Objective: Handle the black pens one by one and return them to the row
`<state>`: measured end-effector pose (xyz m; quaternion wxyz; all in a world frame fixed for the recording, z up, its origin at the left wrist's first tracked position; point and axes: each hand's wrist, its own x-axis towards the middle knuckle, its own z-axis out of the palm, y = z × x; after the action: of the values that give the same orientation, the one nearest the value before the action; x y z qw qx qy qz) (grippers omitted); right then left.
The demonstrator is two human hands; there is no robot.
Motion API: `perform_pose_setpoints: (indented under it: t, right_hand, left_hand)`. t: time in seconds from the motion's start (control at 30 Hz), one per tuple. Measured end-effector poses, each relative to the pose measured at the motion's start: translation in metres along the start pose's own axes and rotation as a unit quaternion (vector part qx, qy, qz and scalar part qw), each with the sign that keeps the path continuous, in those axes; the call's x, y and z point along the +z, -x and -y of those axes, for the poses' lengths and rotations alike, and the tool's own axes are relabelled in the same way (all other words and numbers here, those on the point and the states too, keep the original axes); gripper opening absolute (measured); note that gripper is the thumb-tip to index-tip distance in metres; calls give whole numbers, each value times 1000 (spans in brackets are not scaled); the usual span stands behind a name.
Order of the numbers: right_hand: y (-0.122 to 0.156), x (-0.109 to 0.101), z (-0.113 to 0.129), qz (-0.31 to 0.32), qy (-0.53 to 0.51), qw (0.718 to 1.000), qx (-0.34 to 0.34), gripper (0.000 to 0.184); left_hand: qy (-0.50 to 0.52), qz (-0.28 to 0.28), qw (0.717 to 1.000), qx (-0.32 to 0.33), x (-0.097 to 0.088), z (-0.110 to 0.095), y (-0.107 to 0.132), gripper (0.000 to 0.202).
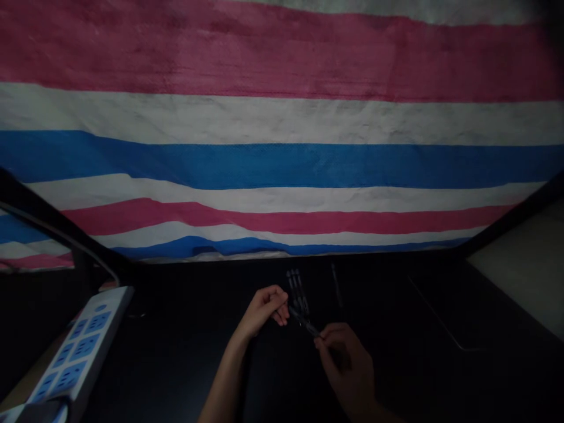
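- A striped woven tarpaulin (282, 117) fills the upper two thirds of the view as a backdrop, with bands of pink, white and blue running across it.
- A dark table (176, 352) spreads below the tarpaulin; the light is dim and its surface shows almost black.
- A pale panel (524, 264) sits at the right edge, beyond the table's dark border.
- A white power strip (74, 352) with blue socket faces lies at the table's left edge, running toward the lower left corner, well apart from both hands.
- The right hand (348, 364) is low and right of centre, seen from the back, thumb and forefinger pinched together on the near end of a slim dark pen (307, 324).
- The left hand (267, 308) is just left of it, fingers curled in, fingertips closed around the pen's far end; the two hands are near each other, joined only by the pen.
- The pen lies tilted between the two hands, above the middle of the table, its far end up-left and its near end down-right.
- A small row of similar dark pens (296, 288) lies on the table just behind the hands, side by side.
- One more thin pen-like stick (336, 285) lies alone to the right of that row; too dim to tell more.
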<state>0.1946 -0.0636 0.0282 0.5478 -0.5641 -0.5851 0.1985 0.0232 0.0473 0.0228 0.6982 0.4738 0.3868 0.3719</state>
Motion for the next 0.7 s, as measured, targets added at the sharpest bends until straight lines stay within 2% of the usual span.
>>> perform_pose_setpoints:
  t: [0.2,0.33,0.4,0.5,0.6,0.7]
  right_hand:
    - [3,-2,4,-27,-59,991,120,23]
    - [4,-3,1,-54,-110,983,138,24]
    - [5,-1,0,-49,-134,979,144,23]
    - [6,3,0,29,-187,968,165,21]
    - [4,7,3,124,-254,936,212,22]
    - [3,10,2,174,-300,899,267,29]
  left_hand:
    - [30,-2,999,14,-3,-4,3,32]
    - [44,-9,999,25,-8,-6,4,36]
    - [48,5,999,21,-8,-5,4,40]
    - [56,23,998,12,-8,-3,4,40]
    - [47,33,998,6,-7,-2,4,38]
    - [34,45,998,-7,-8,-3,5,38]
